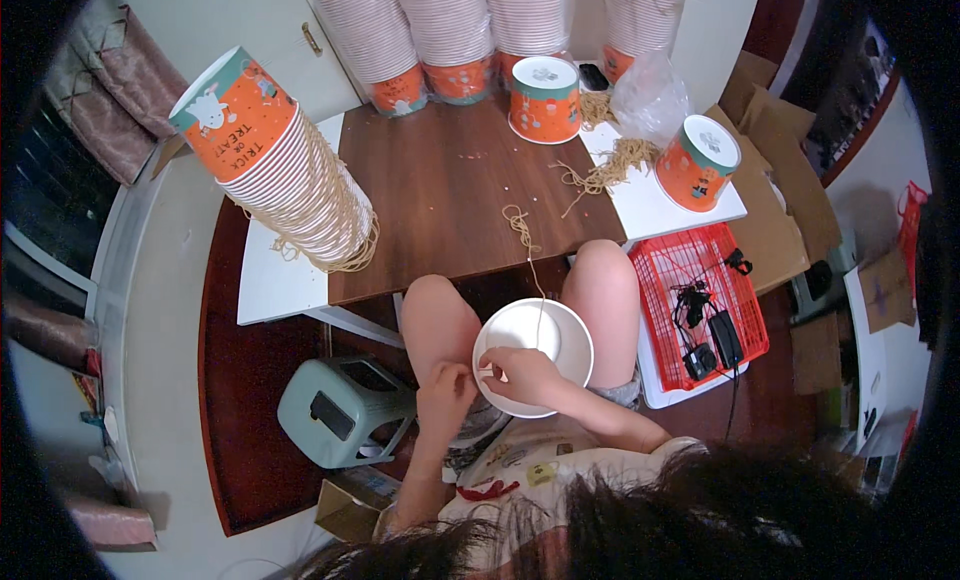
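A paper bucket (pixel 572 352) with a white inside rests tilted on my lap between my knees, its mouth upward. A thin tan cord (pixel 535 272) trails off the table's near edge and drops into it, running behind my right hand (pixel 525 375). That hand reaches over the bucket, fingers closed in a pinch at the inside of its left wall, apparently with the cord. Just outside the same wall is my left hand (pixel 447 392), its fingertips pressed together. What the left fingertips hold is too small to make out.
On the brown-topped table (pixel 430 200), a leaning stack of orange buckets (pixel 290 170) draped with cords stands left. Upturned buckets (pixel 545 102) and cord bundles (pixel 615 168) lie right. Wrapped bucket stacks (pixel 455 40) line the back. A red basket (pixel 655 290) and green stool (pixel 335 405) flank me.
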{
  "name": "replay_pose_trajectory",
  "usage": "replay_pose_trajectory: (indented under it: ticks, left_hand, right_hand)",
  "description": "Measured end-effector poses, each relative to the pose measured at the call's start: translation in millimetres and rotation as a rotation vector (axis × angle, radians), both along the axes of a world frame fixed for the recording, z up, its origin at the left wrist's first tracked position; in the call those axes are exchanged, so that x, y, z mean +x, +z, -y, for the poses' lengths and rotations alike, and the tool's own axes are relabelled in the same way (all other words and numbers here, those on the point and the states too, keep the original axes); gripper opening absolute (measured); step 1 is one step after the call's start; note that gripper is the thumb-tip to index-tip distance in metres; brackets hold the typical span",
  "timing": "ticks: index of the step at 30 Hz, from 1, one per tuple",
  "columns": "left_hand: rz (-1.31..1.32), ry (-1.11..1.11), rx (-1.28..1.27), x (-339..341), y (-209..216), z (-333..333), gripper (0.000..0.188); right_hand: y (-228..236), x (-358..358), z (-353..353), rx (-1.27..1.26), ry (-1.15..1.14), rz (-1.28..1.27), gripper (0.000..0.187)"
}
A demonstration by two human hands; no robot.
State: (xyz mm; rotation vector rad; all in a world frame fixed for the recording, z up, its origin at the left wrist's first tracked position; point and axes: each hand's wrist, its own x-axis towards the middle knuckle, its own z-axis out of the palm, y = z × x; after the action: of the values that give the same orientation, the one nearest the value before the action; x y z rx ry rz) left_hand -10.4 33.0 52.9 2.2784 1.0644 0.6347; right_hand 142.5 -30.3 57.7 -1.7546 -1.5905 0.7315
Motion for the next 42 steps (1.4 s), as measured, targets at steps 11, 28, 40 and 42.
replay_pose_trajectory:
  ticks: [11,28,40,42]
  left_hand:
    - [0.521,-0.297,-0.592,-26,52,-25,0.007]
    - [0.467,-0.191,-0.488,16,16,-19,0.012]
    - [0.156,-0.410,-0.398,22,30,-30,0.017]
    - [0.137,-0.351,-0.432,18,31,-34,0.018]
  right_hand:
    - [47,6,5,0.040,0.089,0.061,0.031]
    - [48,35,-21,0.187,0.101,-0.346,0.014]
    - [43,49,-45,0.242,0.114,-0.506,0.017]
    - [42,43,-39,0.413,0.026,-0.086,0.016]
